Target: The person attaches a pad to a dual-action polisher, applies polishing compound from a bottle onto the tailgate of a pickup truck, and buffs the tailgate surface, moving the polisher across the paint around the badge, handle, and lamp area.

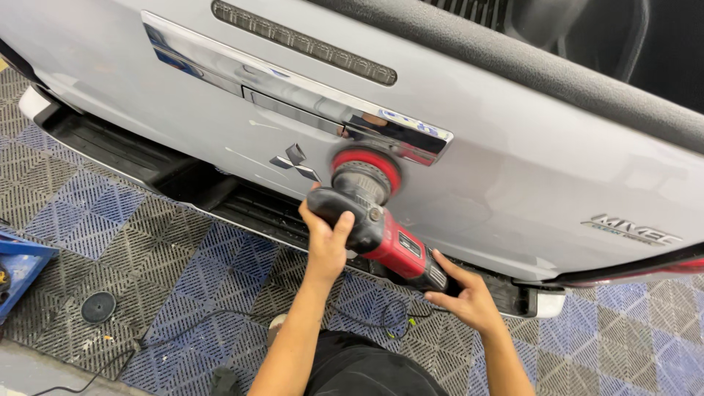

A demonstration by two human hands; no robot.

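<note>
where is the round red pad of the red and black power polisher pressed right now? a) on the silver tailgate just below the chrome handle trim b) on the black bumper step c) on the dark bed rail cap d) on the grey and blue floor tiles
a: the round red pad sits flat against the silver tailgate, just under the chrome handle trim, while the left hand and right hand hold the red and black power polisher.

Grey and blue grid floor tiles (110, 220) are seen below. 1 round black pad (98, 306) lies on them, near a blue tray (18, 271) at left edge.
</note>
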